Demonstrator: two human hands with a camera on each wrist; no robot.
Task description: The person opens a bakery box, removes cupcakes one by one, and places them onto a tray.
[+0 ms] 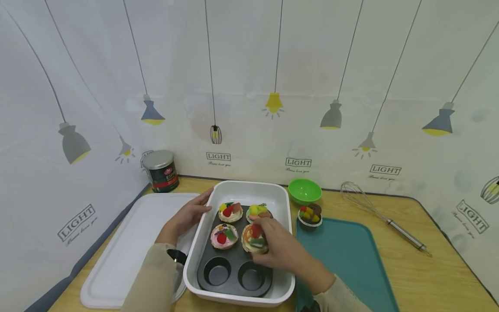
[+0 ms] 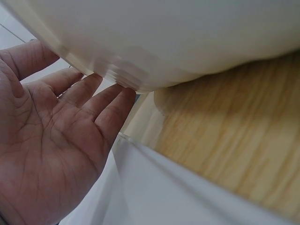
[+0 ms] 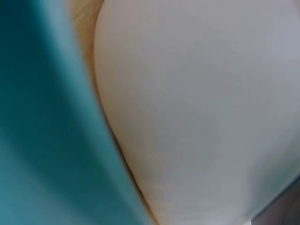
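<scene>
A white deep tray (image 1: pixel 224 189) holds a dark muffin tin (image 1: pixel 232 271). My right hand (image 1: pixel 281 245) pinches a fruit tart (image 1: pixel 251 245) with cream and red and green topping, at the tin's middle right cup. Beyond it is a tart with yellow topping (image 1: pixel 256 209), partly behind my fingers. On the left stand a pink-cream tart (image 1: pixel 223 237) and a tart with red and yellow fruit (image 1: pixel 230 212). The two nearest cups hold nothing. My left hand (image 1: pixel 189 218) touches the tray's left outer wall; its fingers extend against the wall in the left wrist view (image 2: pixel 70 117).
To the left lies a white flat tray (image 1: pixel 128 242), with a black can (image 1: pixel 163 173) behind it. On the right are a teal tray (image 1: pixel 343 260), a chocolate fruit tart (image 1: pixel 310 216) at its far edge, a green bowl (image 1: pixel 305 190) and a whisk (image 1: pixel 390 223).
</scene>
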